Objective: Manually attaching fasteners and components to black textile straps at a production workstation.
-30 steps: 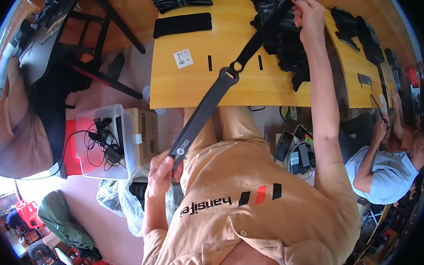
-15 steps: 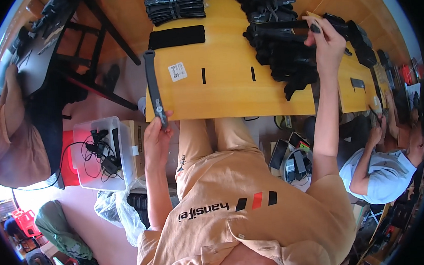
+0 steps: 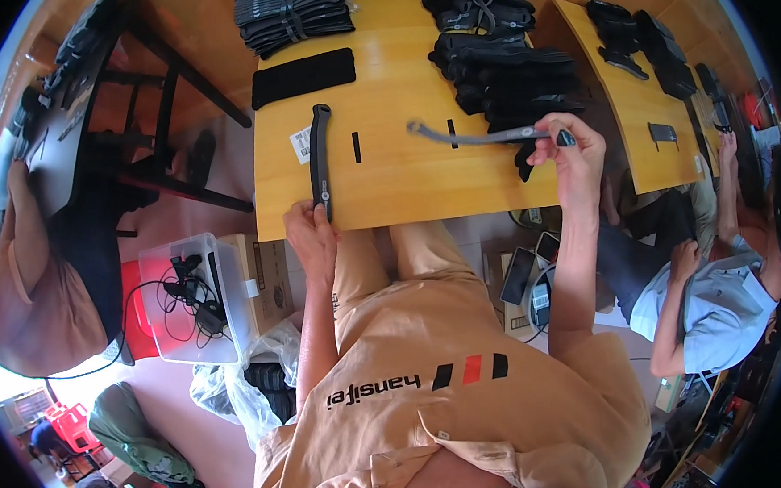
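Observation:
My left hand [image 3: 312,237] is closed on the lower end of a dark grey strap [image 3: 318,154], which points away from me over the near left part of the yellow table [image 3: 395,177]. A second grey strap [image 3: 478,138] is pinched by its right end in my right hand [image 3: 573,157] and reaches leftward above the table, with a small loop or hole at its free tip. Left of the straps, a white label [image 3: 300,147] is partly hidden by the first one. A heap of black straps [image 3: 505,71] lies beyond my right hand.
Stacked, tied grey straps [image 3: 292,17] and a folded black knit piece [image 3: 303,78] lie at the table's far left. Two dark slots mark the tabletop. A clear bin of cables [image 3: 188,301] stands lower left. People sit at tables on both sides.
My right hand has come back from the black heap toward me, now with a grey strap stretched out leftward. The left hand and its strap have shifted right, further over the table.

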`<state>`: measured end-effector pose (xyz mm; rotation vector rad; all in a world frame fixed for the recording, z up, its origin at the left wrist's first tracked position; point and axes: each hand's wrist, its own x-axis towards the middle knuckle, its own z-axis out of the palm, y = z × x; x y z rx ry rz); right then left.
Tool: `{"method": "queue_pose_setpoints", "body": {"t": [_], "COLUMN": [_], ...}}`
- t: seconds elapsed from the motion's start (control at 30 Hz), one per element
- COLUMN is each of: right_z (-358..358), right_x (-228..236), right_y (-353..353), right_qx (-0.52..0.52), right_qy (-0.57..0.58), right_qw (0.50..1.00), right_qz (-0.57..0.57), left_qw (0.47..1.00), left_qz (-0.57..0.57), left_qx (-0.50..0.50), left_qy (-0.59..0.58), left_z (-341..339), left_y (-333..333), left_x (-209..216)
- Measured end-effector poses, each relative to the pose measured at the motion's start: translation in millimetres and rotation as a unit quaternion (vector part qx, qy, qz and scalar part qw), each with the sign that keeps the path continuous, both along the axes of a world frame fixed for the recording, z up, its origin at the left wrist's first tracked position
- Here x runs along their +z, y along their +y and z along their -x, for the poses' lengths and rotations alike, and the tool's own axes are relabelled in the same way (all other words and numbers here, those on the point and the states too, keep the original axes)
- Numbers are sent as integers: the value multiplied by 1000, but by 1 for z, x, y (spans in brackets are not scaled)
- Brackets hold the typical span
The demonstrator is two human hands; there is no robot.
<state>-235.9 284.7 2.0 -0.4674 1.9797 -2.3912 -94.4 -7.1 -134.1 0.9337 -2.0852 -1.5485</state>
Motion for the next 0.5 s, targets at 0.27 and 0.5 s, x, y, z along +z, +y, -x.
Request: {"method": "queue_pose_setpoints", "body": {"t": [0.27, 0.5], "right_z": [-9, -39], "right_x": [-3, -3], "right_y": [0, -50], "right_qx": [65, 271], "right_qy": [-3, -11], "right_qw": [997, 961], "right_qz": [-44, -56], "left_qw": [963, 925], "left_qz": [258, -19], "left_qx": [40, -321], "left_qy": [-62, 205], "left_z": [1, 27], "left_y": [-9, 44], "left_x": [12, 114]}}
